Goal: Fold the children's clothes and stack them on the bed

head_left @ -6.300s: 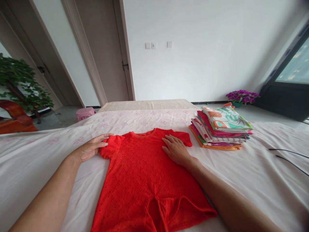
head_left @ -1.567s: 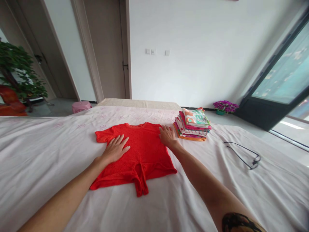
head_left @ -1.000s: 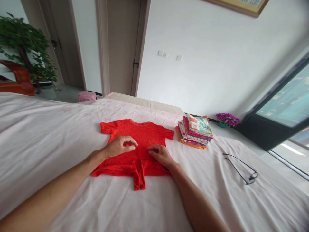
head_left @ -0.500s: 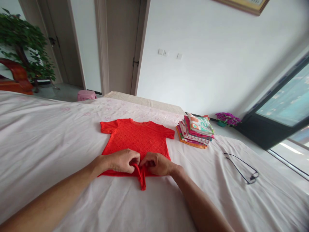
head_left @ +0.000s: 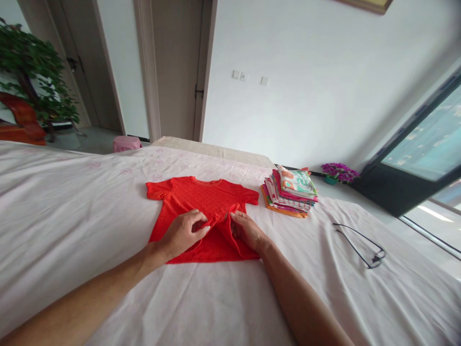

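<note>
A red short-sleeved T-shirt [head_left: 194, 197] lies spread on the bed, its neck pointing away from me and its bottom hem near me. My left hand [head_left: 183, 233] pinches the upper layer of the hem between thumb and fingers. My right hand [head_left: 248, 230] grips the same layer a little to the right, partly hidden by the raised cloth. Between the two hands the front is lifted and folded back, so the shirt's lower layer shows beneath, flat on the sheet.
A stack of folded clothes [head_left: 290, 192] stands right of the shirt. Black-framed glasses [head_left: 374, 259] lie farther right on the white bedsheet [head_left: 173, 307]. Beyond the bed are a pink stool [head_left: 127, 143], a potted purple flower [head_left: 338, 173] and a leafy plant [head_left: 32, 72].
Both hands have lifted the shirt's hem up and away from me. A red strip that hung between them over the near edge no longer hangs there.
</note>
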Demonstrator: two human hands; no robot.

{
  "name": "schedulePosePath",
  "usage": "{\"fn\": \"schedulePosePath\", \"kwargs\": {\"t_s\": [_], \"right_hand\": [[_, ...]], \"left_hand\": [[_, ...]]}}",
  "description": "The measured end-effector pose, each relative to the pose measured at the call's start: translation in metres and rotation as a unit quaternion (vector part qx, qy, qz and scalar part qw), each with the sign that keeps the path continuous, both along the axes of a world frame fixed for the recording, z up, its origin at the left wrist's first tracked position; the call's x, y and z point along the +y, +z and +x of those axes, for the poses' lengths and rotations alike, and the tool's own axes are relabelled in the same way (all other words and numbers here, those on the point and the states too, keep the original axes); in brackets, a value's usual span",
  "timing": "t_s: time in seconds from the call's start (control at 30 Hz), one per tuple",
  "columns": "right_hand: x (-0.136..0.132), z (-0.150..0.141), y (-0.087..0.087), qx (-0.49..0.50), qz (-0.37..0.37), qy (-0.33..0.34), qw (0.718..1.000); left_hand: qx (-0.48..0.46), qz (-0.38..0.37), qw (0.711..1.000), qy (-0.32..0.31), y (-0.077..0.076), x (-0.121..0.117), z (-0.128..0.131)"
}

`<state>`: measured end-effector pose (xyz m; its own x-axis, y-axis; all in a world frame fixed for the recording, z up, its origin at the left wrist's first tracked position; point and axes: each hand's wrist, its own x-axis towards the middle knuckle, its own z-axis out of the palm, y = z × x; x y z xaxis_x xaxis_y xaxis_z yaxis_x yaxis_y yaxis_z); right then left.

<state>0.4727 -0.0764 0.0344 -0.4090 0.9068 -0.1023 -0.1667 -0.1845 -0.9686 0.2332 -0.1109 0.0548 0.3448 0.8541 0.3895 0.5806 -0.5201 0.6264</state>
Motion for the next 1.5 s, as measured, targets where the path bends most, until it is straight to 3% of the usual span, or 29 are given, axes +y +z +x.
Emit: {"fn": "schedulePosePath", "kwargs": {"t_s": [0.17,0.3,0.4,0.67,0.83,0.93,1.1,1.27,1.5], "right_hand": [[0.001,-0.002,-0.002,0.011,0.008,0.004,1.000],[0.001,-0.001,-0.002,0.015,0.009,0.005,1.000],[0.001,-0.001,-0.003,0.020,0.001,0.008,1.000],[0.000,-0.003,0.000,0.004,-0.007,0.016,1.000],[-0.002,-0.005,0.002,-0.026,0.009,0.016,0.999],[-0.002,-0.007,0.002,-0.028,0.014,0.023,0.999],[-0.002,-0.007,0.001,-0.024,0.013,0.029,0.999],[-0.001,-0.005,-0.001,-0.032,0.026,0.022,0.999],[-0.001,-0.005,0.000,-0.022,0.007,0.021,1.000]], "left_hand": [[0.136,0.041,0.988,-0.059,-0.013,-0.017,0.015],[0.109,-0.009,0.987,-0.117,-0.015,-0.021,0.016],[0.084,-0.023,0.991,-0.103,-0.011,-0.020,0.004],[0.170,-0.032,0.979,-0.104,-0.010,-0.036,-0.052],[0.214,-0.093,0.967,-0.099,0.006,-0.041,-0.069],[0.239,-0.094,0.963,-0.086,0.019,-0.040,-0.060],[0.226,0.012,0.971,-0.078,0.024,-0.039,-0.015],[0.288,0.082,0.952,-0.062,0.010,-0.036,0.023],[0.249,0.199,0.947,-0.030,-0.010,-0.038,0.024]]}}
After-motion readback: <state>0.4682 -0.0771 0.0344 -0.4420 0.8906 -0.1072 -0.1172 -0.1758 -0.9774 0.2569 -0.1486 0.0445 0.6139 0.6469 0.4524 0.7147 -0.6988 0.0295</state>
